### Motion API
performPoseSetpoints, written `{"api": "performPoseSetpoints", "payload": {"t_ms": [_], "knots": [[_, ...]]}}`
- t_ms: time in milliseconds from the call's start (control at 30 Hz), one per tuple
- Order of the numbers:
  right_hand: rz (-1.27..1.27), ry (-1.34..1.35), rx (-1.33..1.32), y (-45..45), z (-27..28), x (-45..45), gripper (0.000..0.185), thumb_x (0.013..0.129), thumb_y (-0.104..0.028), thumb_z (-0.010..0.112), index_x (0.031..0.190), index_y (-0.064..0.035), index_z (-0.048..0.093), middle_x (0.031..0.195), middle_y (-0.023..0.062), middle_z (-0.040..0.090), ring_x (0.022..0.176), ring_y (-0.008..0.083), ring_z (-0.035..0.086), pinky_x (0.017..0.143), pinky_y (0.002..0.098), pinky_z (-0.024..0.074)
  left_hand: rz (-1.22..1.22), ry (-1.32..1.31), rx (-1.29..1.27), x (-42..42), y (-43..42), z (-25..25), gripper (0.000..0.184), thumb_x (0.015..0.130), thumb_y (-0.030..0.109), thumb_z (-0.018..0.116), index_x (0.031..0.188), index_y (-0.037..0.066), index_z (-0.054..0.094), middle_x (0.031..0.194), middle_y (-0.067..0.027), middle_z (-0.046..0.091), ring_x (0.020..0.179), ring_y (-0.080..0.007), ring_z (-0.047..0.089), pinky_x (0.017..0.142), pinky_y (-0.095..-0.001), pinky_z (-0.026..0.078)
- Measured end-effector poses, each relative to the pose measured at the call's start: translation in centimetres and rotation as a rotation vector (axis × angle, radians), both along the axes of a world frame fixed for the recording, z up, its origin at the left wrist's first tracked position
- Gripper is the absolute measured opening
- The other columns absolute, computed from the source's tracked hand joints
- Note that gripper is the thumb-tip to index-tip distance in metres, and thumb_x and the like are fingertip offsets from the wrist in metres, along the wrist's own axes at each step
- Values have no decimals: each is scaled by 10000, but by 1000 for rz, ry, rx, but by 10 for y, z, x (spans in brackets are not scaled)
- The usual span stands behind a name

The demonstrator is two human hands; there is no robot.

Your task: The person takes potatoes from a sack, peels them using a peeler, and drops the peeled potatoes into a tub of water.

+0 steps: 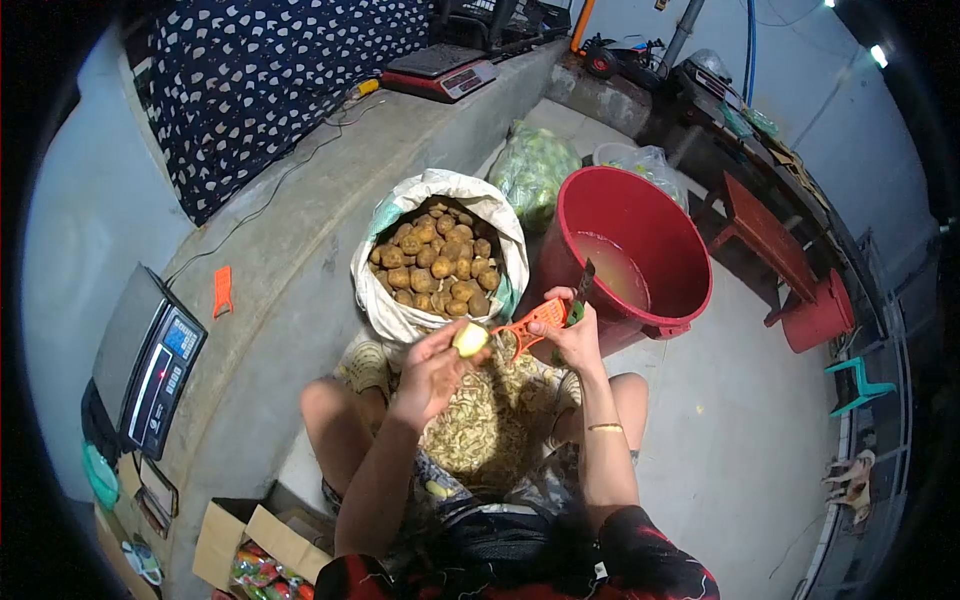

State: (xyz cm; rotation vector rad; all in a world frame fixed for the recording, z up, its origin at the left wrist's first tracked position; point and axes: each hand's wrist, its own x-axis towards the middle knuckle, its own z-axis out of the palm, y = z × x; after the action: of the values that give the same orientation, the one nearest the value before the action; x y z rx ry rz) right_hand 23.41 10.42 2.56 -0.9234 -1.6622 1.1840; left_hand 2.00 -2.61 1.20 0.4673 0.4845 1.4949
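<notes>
My left hand [430, 375] is closed around a pale, peeled potato [470, 340]. Just to its right, my right hand [575, 340] grips an orange peeler [524, 328], whose head is close to the potato; I cannot tell whether they touch. A dark blade [587, 277] and a bit of green stick out of the same right hand, seemingly a knife held along with the peeler. Below both hands, a heap of peelings [465, 430] lies between my legs. Ahead stands an open white sack [375, 300] full of unpeeled brown potatoes [440, 260].
A large red bin [685, 260] with cloudy liquid stands right of the sack. Behind are bags of green vegetables [535, 170]. On the left ledge sit a digital scale [160, 370] and another orange peeler [222, 291]. A cardboard box [222, 540] is at lower left.
</notes>
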Motion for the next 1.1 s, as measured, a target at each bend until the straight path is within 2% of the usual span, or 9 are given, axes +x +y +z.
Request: {"api": "performPoseSetpoints", "payload": {"t_ms": [167,233,300,400,633,700,867,967,1100], "knots": [[4,30,-62,-2,-6,-3,463,688,-81,864,1047,-27,576,778,-1,633,661,64,567,563,227,461,199,168,7,-5,-2,-13,445,934,-29,522,1360,-88,411,1177,-165,585,967,-216,613,850,-332,518],[20,47,-66,-5,-3,-6,458,691,-78,862,1045,-28,576,789,0,633,677,63,569,581,227,466,185,213,20,-3,-3,-9,445,932,-31,528,1360,-83,417,1161,-158,593,927,-198,614,811,-312,515],[38,66,-69,-7,-2,-10,453,693,-75,860,1044,-28,576,800,0,634,692,63,571,599,227,471,167,-74,-94,-1,-3,-2,457,918,-46,549,1358,-69,427,1136,-146,604,862,-179,618,734,-291,505],[48,75,-47,-8,-6,-13,447,697,-79,859,1041,-31,577,828,-1,636,733,63,578,648,230,484,175,44,-55,1,-2,-14,449,901,-72,559,1336,-64,446,1106,-136,613,844,-179,625,710,-285,510],[84,126,-121,-11,4,-14,467,688,-93,867,1049,-30,577,846,-5,636,763,69,585,688,236,495,211,276,4,3,-4,-15,412,820,-126,638,1207,-56,516,1081,-113,622,938,-163,629,819,-273,528],[165,98,-193,-13,11,-13,484,679,-81,869,1061,-27,577,849,-9,637,765,73,586,693,240,494,121,545,84,0,-5,-16,430,783,-124,686,1177,-55,528,1083,-102,623,986,-154,623,879,-274,516],[315,89,-144,-12,17,-12,473,664,-62,873,1043,-21,594,852,-8,636,771,77,570,702,246,478,27,655,174,7,-9,-14,433,747,-131,718,1143,-65,557,1093,-94,623,1038,-150,603,901,-282,504],[93,-56,9,8,5,-2,432,676,-42,859,1011,-13,588,843,-1,627,767,76,568,696,248,478,-47,625,176,9,-12,-17,433,741,-129,724,1140,-70,566,1097,-95,620,1045,-151,595,917,-286,495],[210,26,-148,-2,27,5,423,675,-37,854,1006,-36,591,849,-10,612,757,72,562,700,238,483,1,635,274,9,-6,-13,428,738,-131,724,1134,-80,569,1095,-104,617,1041,-162,596,932,-297,490]]}}
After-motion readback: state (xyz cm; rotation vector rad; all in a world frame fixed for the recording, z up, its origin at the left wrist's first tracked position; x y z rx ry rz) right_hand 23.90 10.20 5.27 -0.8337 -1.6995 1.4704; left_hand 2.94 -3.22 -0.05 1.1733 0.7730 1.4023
